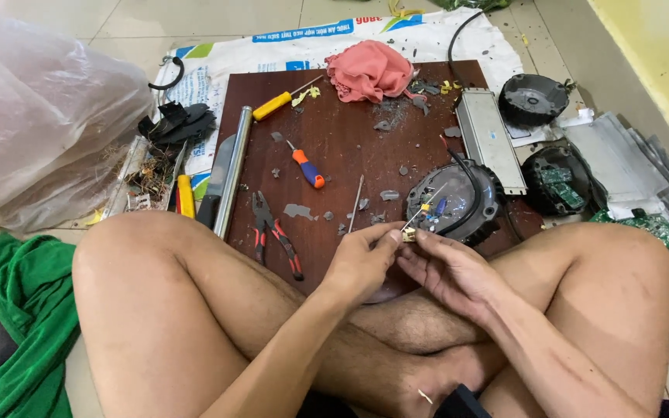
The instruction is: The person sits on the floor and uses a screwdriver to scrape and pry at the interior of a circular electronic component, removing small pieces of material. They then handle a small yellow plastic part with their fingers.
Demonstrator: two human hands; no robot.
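Note:
My left hand (361, 259) and my right hand (447, 271) meet over my crossed legs, both pinching a small pale part (409, 235) with thin wires running up from it. The wires lead toward a round dark housing (452, 203) lying on the brown wooden board (350, 147) just beyond my fingers. Red-handled pliers (274, 232) lie on the board left of my left hand. An orange-and-blue screwdriver (306, 166) rests further up the board.
A yellow-handled screwdriver (276, 104) and a pink cloth (369, 70) lie at the board's far end. A metal rod (234, 166) runs along its left edge. A grey rectangular box (489, 139), two round dark housings (534, 99) and circuit boards sit to the right. A plastic bag (36, 116) bulges at left.

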